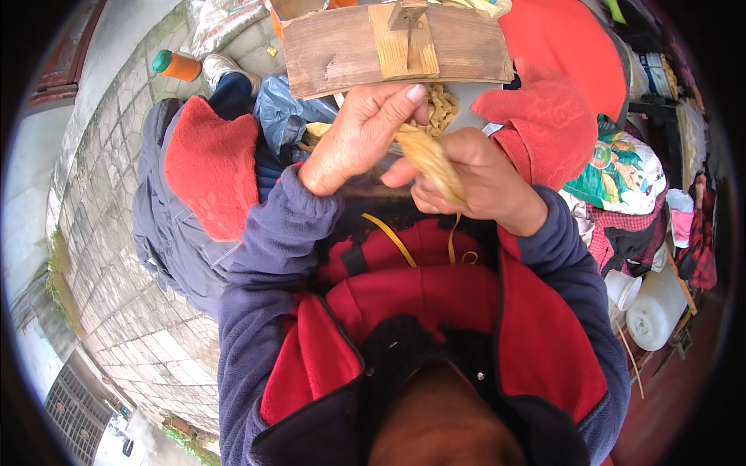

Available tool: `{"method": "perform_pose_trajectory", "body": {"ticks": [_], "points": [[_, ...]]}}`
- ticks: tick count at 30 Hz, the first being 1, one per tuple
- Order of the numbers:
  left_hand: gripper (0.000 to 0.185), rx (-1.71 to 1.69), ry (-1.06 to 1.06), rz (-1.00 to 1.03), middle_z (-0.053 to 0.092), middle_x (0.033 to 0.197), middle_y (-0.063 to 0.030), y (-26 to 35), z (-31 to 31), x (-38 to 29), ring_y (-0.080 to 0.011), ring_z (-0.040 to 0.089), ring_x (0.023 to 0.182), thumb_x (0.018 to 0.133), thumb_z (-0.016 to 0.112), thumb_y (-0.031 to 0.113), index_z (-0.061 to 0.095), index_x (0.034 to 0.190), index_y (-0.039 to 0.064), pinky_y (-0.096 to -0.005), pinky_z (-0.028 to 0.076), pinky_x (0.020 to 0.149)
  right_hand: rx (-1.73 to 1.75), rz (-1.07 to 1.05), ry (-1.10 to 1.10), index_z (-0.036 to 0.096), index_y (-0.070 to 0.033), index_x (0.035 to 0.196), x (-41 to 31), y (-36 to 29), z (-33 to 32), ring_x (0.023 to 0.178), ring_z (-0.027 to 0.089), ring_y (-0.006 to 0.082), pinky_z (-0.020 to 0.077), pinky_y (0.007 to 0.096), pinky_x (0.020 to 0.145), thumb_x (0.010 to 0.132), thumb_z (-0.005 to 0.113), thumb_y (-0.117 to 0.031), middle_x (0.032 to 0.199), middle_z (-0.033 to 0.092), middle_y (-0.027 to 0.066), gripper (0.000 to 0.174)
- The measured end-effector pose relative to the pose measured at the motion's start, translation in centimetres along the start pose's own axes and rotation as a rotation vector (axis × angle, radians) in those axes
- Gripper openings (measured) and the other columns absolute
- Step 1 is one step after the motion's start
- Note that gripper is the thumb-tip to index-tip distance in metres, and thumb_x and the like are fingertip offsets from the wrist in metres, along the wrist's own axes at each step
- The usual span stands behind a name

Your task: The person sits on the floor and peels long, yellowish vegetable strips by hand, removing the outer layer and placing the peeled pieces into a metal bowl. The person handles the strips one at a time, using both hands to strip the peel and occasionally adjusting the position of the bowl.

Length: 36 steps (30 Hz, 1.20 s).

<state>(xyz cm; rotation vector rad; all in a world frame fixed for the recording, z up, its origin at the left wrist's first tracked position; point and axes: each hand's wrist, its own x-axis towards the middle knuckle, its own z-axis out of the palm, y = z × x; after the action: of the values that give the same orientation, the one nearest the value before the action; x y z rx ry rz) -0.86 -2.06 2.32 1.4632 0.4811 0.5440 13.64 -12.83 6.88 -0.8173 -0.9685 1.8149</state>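
Observation:
A glossy yellow-brown wrinkled strip (pixel 431 160), leaf-like, runs slantwise between my two hands. My left hand (pixel 367 125) pinches its upper end, thumb on top and the other fingers curled beneath. Lower down, my right hand (pixel 475 175) holds the strip across its curled fingers. Just beyond my hands is a wooden board (pixel 332 52) with a paler wood block (pixel 402 43) on it. A thin upright metal piece (pixel 410 43) stands at that block. Below the board's near edge lies a heap of curled tan pieces (pixel 441 110), partly hidden by my hands.
Red towels (pixel 213 169) (pixel 542 122) flank my hands. A blue plastic bag (pixel 285 110) lies left of the board. An orange jar with a green lid (pixel 176 65) rests on the stone paving (pixel 116 233), near a shoe (pixel 224 70). Clothes and a translucent plastic jug (pixel 653 314) are at right.

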Motion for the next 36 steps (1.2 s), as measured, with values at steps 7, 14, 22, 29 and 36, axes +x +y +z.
{"method": "perform_pose_trajectory", "body": {"ticks": [7, 14, 22, 29, 36], "points": [[0.031, -0.265, -0.086, 0.002, 0.048, 0.071, 0.0019, 4.3, 3.3, -1.6, -0.0055, 0.042, 0.062, 0.102, 0.051, 0.022, 0.057, 0.123, 0.000, -0.0213, 0.036, 0.056, -0.347, -0.478, 0.615, 0.065, 0.002, 0.119, 0.8, -0.7, -0.6, 0.069, 0.058, 0.0061, 0.0458, 0.0238, 0.057, 0.099, 0.057, -0.012, 0.078, 0.066, 0.0023, 0.026], [0.012, -0.447, 0.014, -0.393, 0.052, 0.069, 0.0050, -3.3, 1.8, 0.0, -0.0019, 0.042, 0.053, 0.097, 0.062, 0.016, 0.061, 0.103, 0.006, -0.0185, 0.031, 0.046, -1.192, -0.355, 0.747, 0.071, -0.013, 0.105, 3.0, 4.9, -5.9, 0.082, 0.069, 0.0231, 0.0500, 0.0319, 0.067, 0.091, 0.062, -0.013, 0.092, 0.070, 0.0079, 0.018], [0.026, 0.974, 0.241, 0.312, 0.061, 0.075, -0.0096, -6.0, 1.6, -2.5, -0.0280, 0.063, 0.067, 0.083, 0.061, 0.002, 0.064, 0.108, 0.005, -0.0389, 0.050, 0.056, -0.689, -0.040, 0.486, 0.069, -0.008, 0.097, 1.9, 9.3, -8.1, 0.081, 0.063, 0.0186, 0.0465, 0.0333, 0.070, 0.098, 0.058, -0.030, 0.086, 0.065, 0.0053, 0.025], [0.037, 0.576, 0.165, 0.234, 0.065, 0.102, -0.0188, -7.4, 1.7, -2.9, -0.0366, 0.065, 0.092, 0.084, 0.064, 0.005, 0.060, 0.120, -0.002, -0.0396, 0.053, 0.078, 0.519, 0.078, 0.211, 0.055, -0.004, 0.127, 1.2, 11.3, -8.3, 0.115, 0.059, 0.0207, 0.0454, 0.0425, 0.100, 0.100, 0.054, -0.024, 0.122, 0.062, 0.0078, 0.034], [0.035, 0.400, 0.198, 0.067, 0.064, 0.099, -0.0203, -3.7, 2.6, -1.6, -0.0368, 0.064, 0.092, 0.087, 0.061, 0.007, 0.058, 0.120, -0.003, -0.0378, 0.051, 0.080, -0.624, -0.334, 0.563, 0.068, 0.004, 0.087, 2.5, 9.0, -6.7, 0.111, 0.056, 0.0261, 0.0436, 0.0344, 0.095, 0.086, 0.058, -0.003, 0.121, 0.061, 0.0143, 0.012]]}}
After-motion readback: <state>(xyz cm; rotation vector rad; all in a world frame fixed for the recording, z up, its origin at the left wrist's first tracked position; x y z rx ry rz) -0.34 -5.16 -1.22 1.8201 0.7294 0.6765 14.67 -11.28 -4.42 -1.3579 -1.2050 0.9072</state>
